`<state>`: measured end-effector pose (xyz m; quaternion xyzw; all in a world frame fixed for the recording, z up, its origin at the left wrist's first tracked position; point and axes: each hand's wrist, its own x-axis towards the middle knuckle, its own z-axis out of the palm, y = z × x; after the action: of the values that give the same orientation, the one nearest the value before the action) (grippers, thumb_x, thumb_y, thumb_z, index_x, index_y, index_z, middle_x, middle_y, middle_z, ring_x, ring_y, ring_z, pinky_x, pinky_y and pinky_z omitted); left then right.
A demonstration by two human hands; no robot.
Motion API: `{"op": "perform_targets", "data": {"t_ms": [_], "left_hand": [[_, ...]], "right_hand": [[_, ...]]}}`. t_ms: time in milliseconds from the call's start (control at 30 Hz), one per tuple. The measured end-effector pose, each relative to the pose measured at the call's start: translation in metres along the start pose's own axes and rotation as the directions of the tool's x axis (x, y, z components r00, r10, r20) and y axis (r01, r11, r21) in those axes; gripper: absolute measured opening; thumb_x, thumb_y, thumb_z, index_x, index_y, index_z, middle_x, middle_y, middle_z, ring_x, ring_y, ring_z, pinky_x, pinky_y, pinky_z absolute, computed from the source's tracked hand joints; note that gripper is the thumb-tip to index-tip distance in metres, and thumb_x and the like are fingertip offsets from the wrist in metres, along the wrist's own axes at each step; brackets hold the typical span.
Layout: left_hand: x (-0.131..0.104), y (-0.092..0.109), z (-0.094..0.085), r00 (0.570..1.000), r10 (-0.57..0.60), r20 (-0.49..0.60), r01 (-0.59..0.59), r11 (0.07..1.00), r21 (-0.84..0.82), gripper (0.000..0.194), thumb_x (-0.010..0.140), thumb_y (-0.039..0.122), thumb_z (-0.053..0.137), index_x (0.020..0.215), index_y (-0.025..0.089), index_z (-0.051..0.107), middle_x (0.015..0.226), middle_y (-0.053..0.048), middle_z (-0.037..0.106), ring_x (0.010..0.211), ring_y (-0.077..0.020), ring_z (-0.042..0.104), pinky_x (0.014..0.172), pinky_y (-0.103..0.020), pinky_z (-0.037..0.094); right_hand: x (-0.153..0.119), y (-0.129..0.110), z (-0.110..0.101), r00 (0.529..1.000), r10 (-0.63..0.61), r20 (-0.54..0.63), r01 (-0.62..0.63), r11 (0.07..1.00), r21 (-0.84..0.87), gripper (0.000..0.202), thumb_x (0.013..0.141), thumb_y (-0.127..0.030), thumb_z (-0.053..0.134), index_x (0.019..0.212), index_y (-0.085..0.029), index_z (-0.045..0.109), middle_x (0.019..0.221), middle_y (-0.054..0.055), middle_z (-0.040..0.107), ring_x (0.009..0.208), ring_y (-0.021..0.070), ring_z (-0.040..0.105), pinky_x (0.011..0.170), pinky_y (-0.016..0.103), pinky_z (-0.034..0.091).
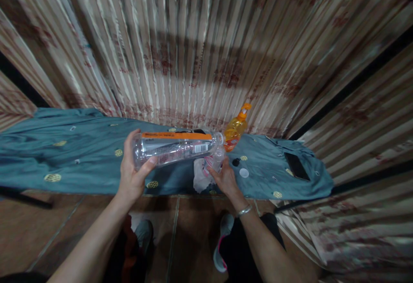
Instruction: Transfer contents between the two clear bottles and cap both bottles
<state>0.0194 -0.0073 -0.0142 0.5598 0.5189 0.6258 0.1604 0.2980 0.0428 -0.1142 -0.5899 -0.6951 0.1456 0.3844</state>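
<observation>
My left hand [134, 169] is wrapped round the base of a large clear plastic bottle [177, 147] with an orange strip on its label. The bottle lies tilted nearly flat in the air, its neck toward the right. Under its mouth, my right hand [226, 177] grips a smaller clear bottle [217, 156], partly hidden by fingers. Whether the two mouths touch, I cannot tell, nor whether liquid passes. A crumpled whitish cloth or tissue [200, 179] is beside the small bottle. Just behind stands an orange bottle [235, 130] with an orange cap.
A teal patterned cloth [90, 145] covers the long narrow surface. Right of my right hand lie a small black cap [236, 162] and a white disc [244, 173]. A dark phone [297, 166] lies farther right. Pleated curtains [193, 59] hang behind; dark poles [348, 89] stand at the sides.
</observation>
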Motion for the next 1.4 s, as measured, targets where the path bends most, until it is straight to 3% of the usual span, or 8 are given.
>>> {"op": "perform_targets", "data": {"t_ms": [1167, 1400], "left_hand": [[-0.0003, 0.0017, -0.0007, 1.0, 0.015, 0.006, -0.015, 0.999, 0.033, 0.082, 0.069, 0.061, 0.063, 0.138, 0.024, 0.039, 0.133, -0.01, 0.051, 0.119, -0.0313, 0.05, 0.104, -0.05, 0.038], [0.0001, 0.0008, -0.0012, 1.0, 0.014, 0.001, -0.014, 1.0, 0.013, 0.084, 0.068, 0.062, 0.064, 0.138, 0.023, 0.04, 0.133, -0.011, 0.05, 0.12, -0.0311, 0.049, 0.104, -0.049, 0.038]], "right_hand": [[-0.0009, -0.0036, -0.001, 0.999, -0.031, -0.028, 0.032, 0.999, 0.016, 0.06, 0.083, -0.054, 0.058, 0.124, -0.013, 0.044, 0.102, 0.016, 0.07, 0.09, 0.0294, 0.069, 0.077, 0.039, 0.054], [0.0, -0.0017, -0.0002, 1.0, 0.01, -0.014, -0.01, 1.0, 0.004, 0.067, 0.081, -0.054, 0.06, 0.128, -0.01, 0.042, 0.105, 0.019, 0.069, 0.092, 0.0311, 0.07, 0.077, 0.04, 0.055]]}}
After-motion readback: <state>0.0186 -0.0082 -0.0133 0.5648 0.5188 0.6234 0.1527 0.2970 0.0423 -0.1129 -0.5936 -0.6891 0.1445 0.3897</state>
